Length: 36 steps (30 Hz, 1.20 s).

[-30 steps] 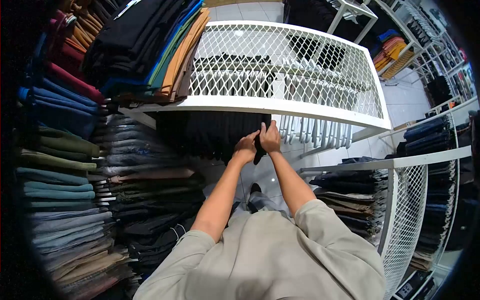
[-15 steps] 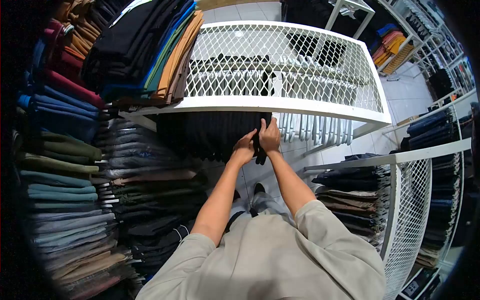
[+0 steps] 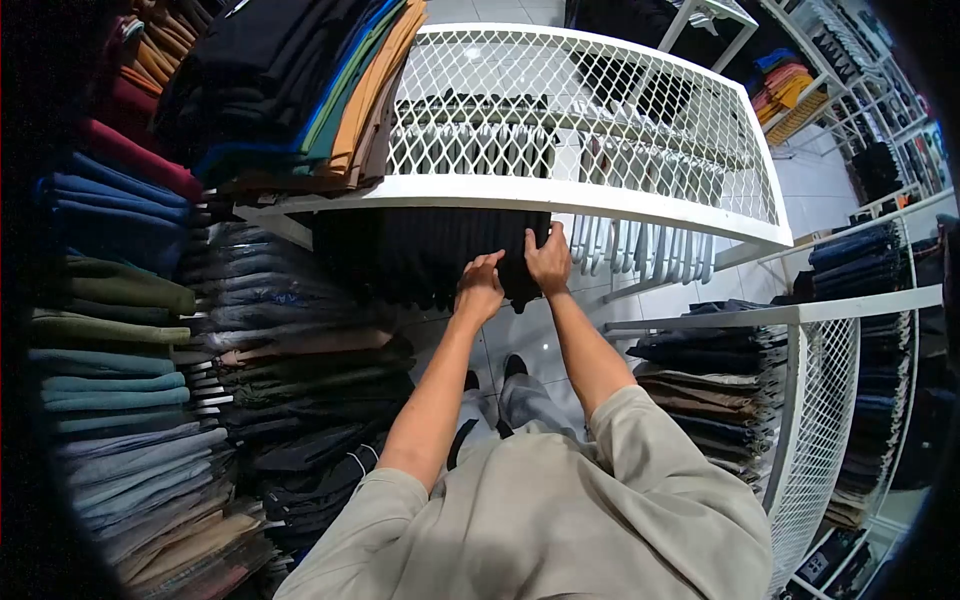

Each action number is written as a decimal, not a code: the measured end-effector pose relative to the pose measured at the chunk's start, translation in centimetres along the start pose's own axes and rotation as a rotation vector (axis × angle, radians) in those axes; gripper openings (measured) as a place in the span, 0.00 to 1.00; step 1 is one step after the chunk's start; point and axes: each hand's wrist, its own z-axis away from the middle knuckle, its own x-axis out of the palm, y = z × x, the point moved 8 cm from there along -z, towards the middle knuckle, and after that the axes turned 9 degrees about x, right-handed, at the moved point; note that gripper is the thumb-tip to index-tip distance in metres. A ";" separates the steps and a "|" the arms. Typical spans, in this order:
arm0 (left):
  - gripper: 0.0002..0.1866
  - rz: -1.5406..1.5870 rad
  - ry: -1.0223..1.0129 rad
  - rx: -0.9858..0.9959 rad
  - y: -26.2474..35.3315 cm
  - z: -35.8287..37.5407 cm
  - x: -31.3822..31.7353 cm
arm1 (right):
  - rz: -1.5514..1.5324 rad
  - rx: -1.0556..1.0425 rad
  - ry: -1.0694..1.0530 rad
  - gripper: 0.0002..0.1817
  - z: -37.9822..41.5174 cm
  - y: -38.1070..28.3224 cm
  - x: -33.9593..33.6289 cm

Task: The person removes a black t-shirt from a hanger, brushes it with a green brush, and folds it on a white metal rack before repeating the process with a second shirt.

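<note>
A row of black garments hangs under a white mesh shelf. My left hand and my right hand both grip the last black garment at the right end of that row, one hand on each side of it. Empty white hangers hang just to the right of my right hand. The rail that carries the garments is hidden by the shelf's front edge.
Folded trousers in blue, green, grey and brown fill the stacks at left. More folded clothes lie on the shelf's left end. A second white mesh rack with folded trousers stands at right. Tiled floor lies below.
Both hands have moved up and slightly right with the black garment, closer under the shelf's edge. The view has shifted a little as my head moved.
</note>
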 end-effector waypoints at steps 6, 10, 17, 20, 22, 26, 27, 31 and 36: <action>0.23 -0.003 -0.038 0.009 -0.2 0.5 -0.3 | 0.037 -0.017 0.120 0.29 1.5 -2.5 -1.9; 0.23 0.010 -0.080 -0.003 -0.4 0.2 -0.3 | 0.057 0.060 0.087 0.34 1.6 -2.5 -1.3; 0.22 0.057 -0.101 -0.059 -0.2 -0.6 -0.1 | 0.133 0.045 0.029 0.45 1.0 -2.7 -0.4; 0.23 0.074 -0.210 -0.136 0.3 -1.5 0.1 | 0.110 0.017 0.034 0.46 0.9 -2.2 -0.2; 0.24 0.046 -0.228 -0.144 0.2 -2.1 0.4 | 0.091 -0.026 0.049 0.47 0.8 -2.2 -0.4; 0.27 -0.059 -0.268 -0.104 -0.6 -2.6 1.5 | 0.082 -0.068 0.028 0.45 0.3 -1.7 -0.6; 0.27 -0.059 -0.269 -0.106 -0.6 -2.6 1.6 | 0.092 -0.095 0.017 0.44 0.2 -1.9 -0.6; 0.32 -0.166 -0.339 -0.133 -0.7 -2.3 2.6 | 0.084 -0.100 0.026 0.42 0.1 -2.0 -0.9; 0.33 -0.209 -0.335 -0.142 -0.4 -2.7 2.6 | 0.145 -0.142 0.120 0.39 -0.7 -2.5 -0.9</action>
